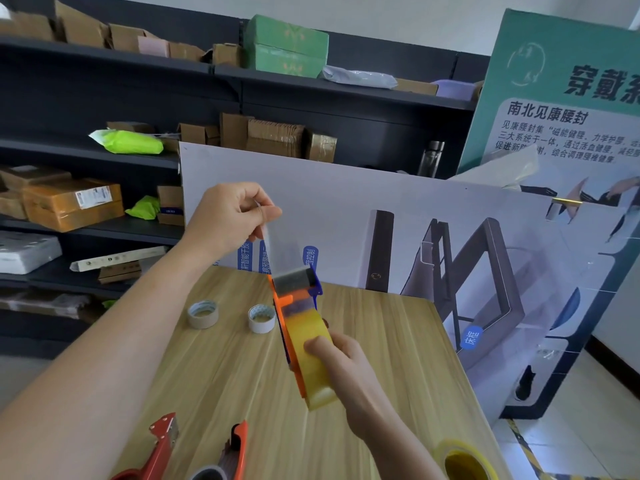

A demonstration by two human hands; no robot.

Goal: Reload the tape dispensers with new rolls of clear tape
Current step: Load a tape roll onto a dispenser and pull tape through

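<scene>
So the wooden table (214,368) fills the lower middle, with a big printed board (433,237) leaning behind it from 12 to 3 o'clock and dark shelves (104,98) of cardboard boxes at 9 to 11. Dead center, the right hand (341,358) is clamped around the orange dispenser (289,327) with a yellowish roll (311,351) already seated in it, thumb pressing on the roll. At 12 o'clock from that, the left hand (230,216) pinches the loose tape end (277,251) and holds it up above the cutter. That strip looks flimsy and sticky, so I'd guess it'll curl or grab itself if slack; holding it by the very tip, taut, seems right. The dispenser looks light and rigid. Two spent cores (203,314) (261,318) sit at 9 o'clock of it, well apart from the hands. Two more dispensers (157,448) (235,452) wait at 7 o'clock, and a fresh roll (464,462) at 5. Nothing really blocks the pull.
</scene>
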